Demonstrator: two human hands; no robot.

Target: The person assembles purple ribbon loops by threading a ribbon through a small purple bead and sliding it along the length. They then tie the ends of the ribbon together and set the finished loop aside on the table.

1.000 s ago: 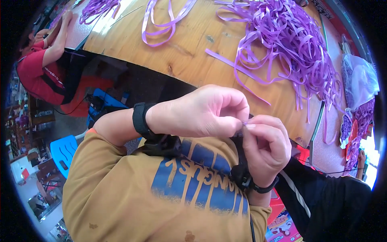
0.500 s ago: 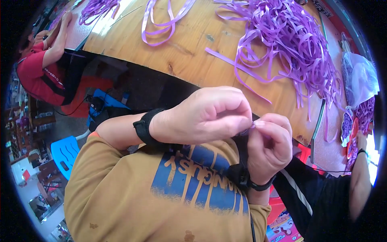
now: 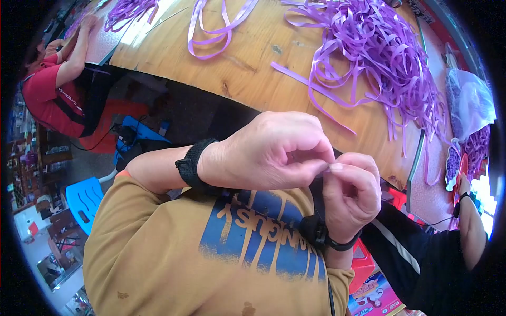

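Note:
My left hand (image 3: 274, 150) and my right hand (image 3: 352, 195) meet fingertip to fingertip in front of my chest, just off the near edge of the wooden table. Both are closed in a pinch, thumb against curled fingers. Between them is a short piece of purple ribbon, almost wholly covered by the fingertips; its ends do not show. Beyond my hands, a big tangled heap of purple ribbons (image 3: 379, 52) lies on the table (image 3: 247, 68), with one loose ribbon end trailing toward me. A looped ribbon (image 3: 211, 39) lies farther left.
At the upper left a person in a red shirt (image 3: 39, 102) sits at another table. On the right, another person's arm (image 3: 470, 226) reaches toward more purple ribbons (image 3: 477, 147) and a clear plastic bag (image 3: 472, 100). A blue chair (image 3: 84, 203) stands at left.
My hands stay pinched together, with the left turning slightly and the purple bit less visible between the fingertips. At the right, the other person's arm has shifted.

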